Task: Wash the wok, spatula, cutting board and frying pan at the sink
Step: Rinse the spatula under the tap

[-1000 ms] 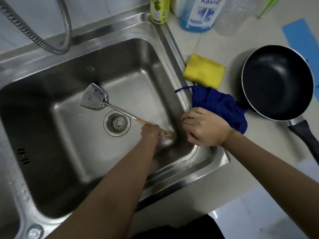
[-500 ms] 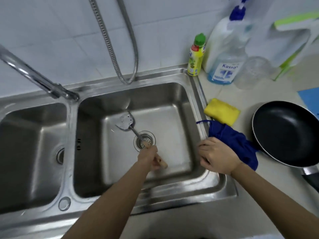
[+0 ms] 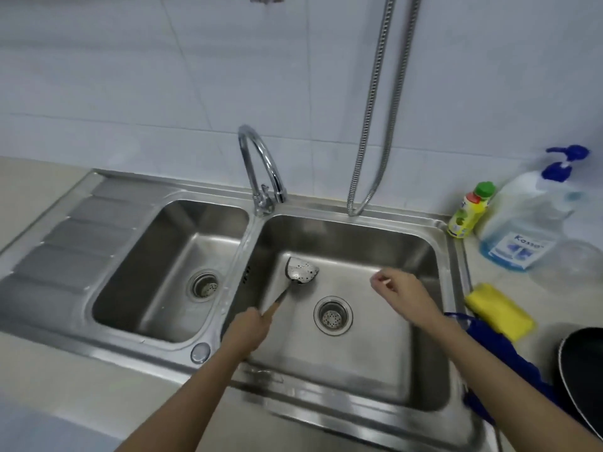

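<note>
My left hand (image 3: 249, 329) grips the wooden handle of the metal spatula (image 3: 301, 271), whose spotted blade rests in the back left of the right sink basin (image 3: 355, 363). Over the same basin, right of the drain (image 3: 332, 315), my right hand (image 3: 399, 290) hovers with loosely curled fingers and holds nothing. The black frying pan (image 3: 584, 373) sits on the counter at the far right, cut off by the frame edge. No wok or cutting board is in view.
A chrome faucet (image 3: 261, 168) stands between the two basins, and a metal hose (image 3: 372, 125) hangs from the wall. A blue cloth (image 3: 496, 350) and yellow sponge (image 3: 499, 309) lie right of the sink. Soap bottles (image 3: 522, 230) stand at the back right. The left basin (image 3: 173, 269) has a drainboard beside it.
My right hand left the blue cloth and moved out over the right basin. My left hand swung the spatula toward the basin's left side. The view tilted up, revealing the faucet and left basin.
</note>
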`<state>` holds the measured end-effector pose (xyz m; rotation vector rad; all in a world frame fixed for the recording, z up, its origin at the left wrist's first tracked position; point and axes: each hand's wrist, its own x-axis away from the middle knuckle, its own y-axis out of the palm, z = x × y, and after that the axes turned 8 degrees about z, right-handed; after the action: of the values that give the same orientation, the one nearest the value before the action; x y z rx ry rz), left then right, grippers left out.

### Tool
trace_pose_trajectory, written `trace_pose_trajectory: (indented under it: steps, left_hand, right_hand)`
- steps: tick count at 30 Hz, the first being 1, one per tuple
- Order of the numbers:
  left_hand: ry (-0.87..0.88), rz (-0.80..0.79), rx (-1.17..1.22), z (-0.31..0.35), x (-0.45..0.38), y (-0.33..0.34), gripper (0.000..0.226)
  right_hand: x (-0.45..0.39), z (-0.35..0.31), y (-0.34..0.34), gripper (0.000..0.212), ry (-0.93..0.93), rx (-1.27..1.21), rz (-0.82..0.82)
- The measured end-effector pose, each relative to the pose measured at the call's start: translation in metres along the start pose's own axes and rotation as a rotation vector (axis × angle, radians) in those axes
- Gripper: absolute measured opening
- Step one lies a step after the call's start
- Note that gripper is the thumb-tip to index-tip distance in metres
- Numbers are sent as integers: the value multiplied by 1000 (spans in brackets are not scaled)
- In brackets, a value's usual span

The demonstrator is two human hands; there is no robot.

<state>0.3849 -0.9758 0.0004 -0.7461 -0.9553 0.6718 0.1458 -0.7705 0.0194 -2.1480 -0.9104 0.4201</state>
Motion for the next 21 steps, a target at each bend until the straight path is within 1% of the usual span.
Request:
trace_pose_trajectory:
  steps: [1, 2, 3, 6, 10, 12, 14, 16, 18, 21]
  left_hand:
    - [52, 41, -60, -11, 4, -14, 57]
    - [118, 46, -119, -15, 10, -23, 56]
    - [153, 60, -130, -21, 17, -36, 53]
    - [144, 90, -41, -37, 42, -66, 40]
    - [142, 143, -7, -44, 70, -79, 38]
    - [142, 157, 12, -43, 79, -82, 33]
    - [135, 171, 44, -43, 85, -85, 31]
    - [131, 163, 100, -42, 87, -90, 33]
    - [129, 157, 142, -41, 89, -96, 35]
    - [132, 151, 175, -37, 92, -103, 33]
  right_hand:
    - [-28, -20, 2, 8, -25, -19, -12]
    - [-49, -34, 0, 13, -22, -41, -7]
    - [-74, -52, 1, 17, -30, -68, -8]
    - [-141, -110, 16, 25, -145, -42, -34]
    - [-210, -159, 41, 37, -306, 308, -164]
    - [-230, -172, 53, 43, -345, 392, -222]
    - [-240, -181, 63, 42, -388, 378, -288]
    - [-246, -184, 74, 37, -439, 358, -330]
    - [-249, -182, 82, 30, -483, 387, -321]
    - [-250, -179, 88, 28, -583, 473, -293]
